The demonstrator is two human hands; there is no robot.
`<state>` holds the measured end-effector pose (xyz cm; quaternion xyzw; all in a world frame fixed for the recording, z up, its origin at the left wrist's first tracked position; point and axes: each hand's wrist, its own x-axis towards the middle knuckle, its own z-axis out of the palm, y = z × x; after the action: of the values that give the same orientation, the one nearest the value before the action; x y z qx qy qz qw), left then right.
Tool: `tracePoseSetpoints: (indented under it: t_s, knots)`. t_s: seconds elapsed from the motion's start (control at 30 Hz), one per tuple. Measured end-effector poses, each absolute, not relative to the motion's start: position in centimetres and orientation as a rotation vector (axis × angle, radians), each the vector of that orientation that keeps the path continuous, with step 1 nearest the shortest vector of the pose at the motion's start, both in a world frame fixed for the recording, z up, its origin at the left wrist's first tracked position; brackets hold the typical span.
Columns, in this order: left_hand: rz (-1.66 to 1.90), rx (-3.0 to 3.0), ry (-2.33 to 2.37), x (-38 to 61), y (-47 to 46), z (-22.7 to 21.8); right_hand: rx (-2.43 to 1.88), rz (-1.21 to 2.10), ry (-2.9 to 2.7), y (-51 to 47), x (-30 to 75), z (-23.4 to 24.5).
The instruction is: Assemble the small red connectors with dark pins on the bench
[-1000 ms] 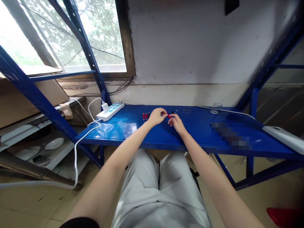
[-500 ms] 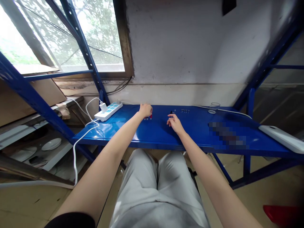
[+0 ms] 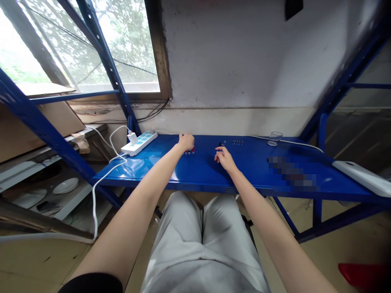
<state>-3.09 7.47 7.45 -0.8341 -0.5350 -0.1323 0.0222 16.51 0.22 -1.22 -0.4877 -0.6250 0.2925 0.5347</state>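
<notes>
The left hand [image 3: 186,142] reaches forward over the far part of the blue table [image 3: 201,175], its arm stretched out and slanting in from the lower left, knuckles up and fingers bent down. The short red pieces [image 3: 193,150] stand in a close row directly under and just in front of that hand, their pale lower ends showing below its edge, with the one at the right end the plainest to see. The back of the hand covers the fingertips, so whether they pinch one of the pieces or only touch it I cannot tell. The right hand [image 3: 224,158] is raised near the middle of the table, well apart from the row, its fingers loosely curled and parted in a released pose. Just beyond its fingers lies a small black piece [image 3: 220,144], and a little further right, small shiny bits [image 3: 238,142] sit in rows. Farther out, a clear glass [image 3: 275,138] is near the wall, a white power strip [image 3: 139,143] with a plug [image 3: 132,137] in it lies at the left end, and a white slab-like object [image 3: 363,178] rests at the right end.
</notes>
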Motion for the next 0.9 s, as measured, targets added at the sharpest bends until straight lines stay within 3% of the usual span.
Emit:
tracePoseSetpoints:
  t_s: [0.4, 0.9]
  knots:
    - [-0.338, -2.564, -1.643, -3.29, 7.87, 7.33, -1.168, 0.693, -1.494, 0.43, 16.6, -1.43]
    - [-0.515, -2.597, -1.587, -3.17, 7.82, 7.32, -1.179, 0.663, -1.494, -0.1, 16.41, -0.87]
